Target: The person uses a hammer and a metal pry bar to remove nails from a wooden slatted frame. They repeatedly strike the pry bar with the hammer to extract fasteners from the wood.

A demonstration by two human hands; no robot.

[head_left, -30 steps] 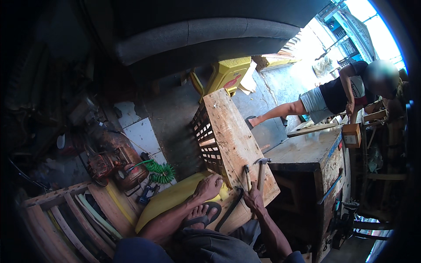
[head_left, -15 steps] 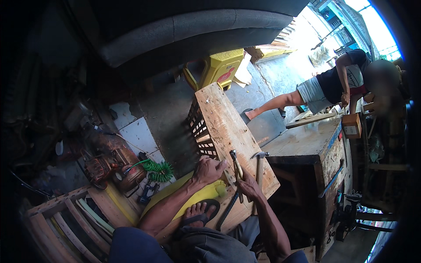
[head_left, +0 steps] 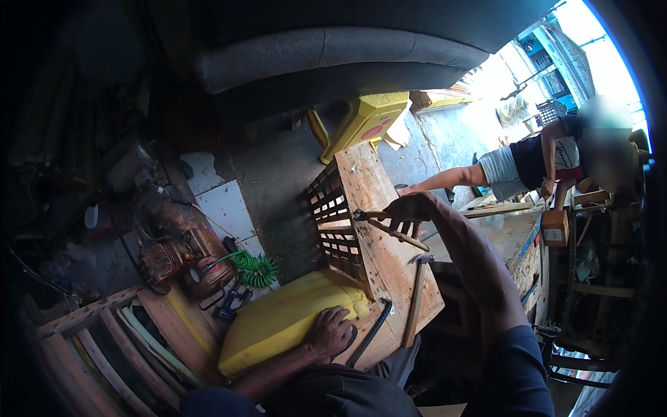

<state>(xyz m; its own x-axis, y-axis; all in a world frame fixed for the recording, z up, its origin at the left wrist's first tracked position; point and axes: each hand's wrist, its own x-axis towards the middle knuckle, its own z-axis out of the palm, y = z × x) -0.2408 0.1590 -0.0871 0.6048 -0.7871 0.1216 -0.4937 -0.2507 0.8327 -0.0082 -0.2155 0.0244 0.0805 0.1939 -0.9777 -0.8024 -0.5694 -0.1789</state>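
My right hand [head_left: 411, 207] grips a pair of pincers [head_left: 397, 235] over the wooden panel [head_left: 365, 179], the handles spread and the jaws near the panel's slatted edge. My left hand [head_left: 332, 332] lies with loosely bent fingers on a yellow block-shaped seat [head_left: 278, 316]; nothing shows in it. A claw hammer [head_left: 415, 300] with a wooden handle rests on the near end of the panel. Beside it lies a dark ribbed pry bar [head_left: 370, 335]. Dark slats [head_left: 335, 214] run down the panel's left side.
A worn workbench [head_left: 524, 236] stands to the right, with a person [head_left: 535, 160] bending over it. A yellow plastic stool [head_left: 365, 125] lies tipped beyond the panel. At left are a rusty compressor [head_left: 184, 254], a coiled green hose [head_left: 256, 270] and a slatted wooden frame [head_left: 104, 333].
My right hand has moved up and away with the pincers, across the panel. My left hand has dropped from the panel's edge to the yellow seat. The hammer stays on the panel.
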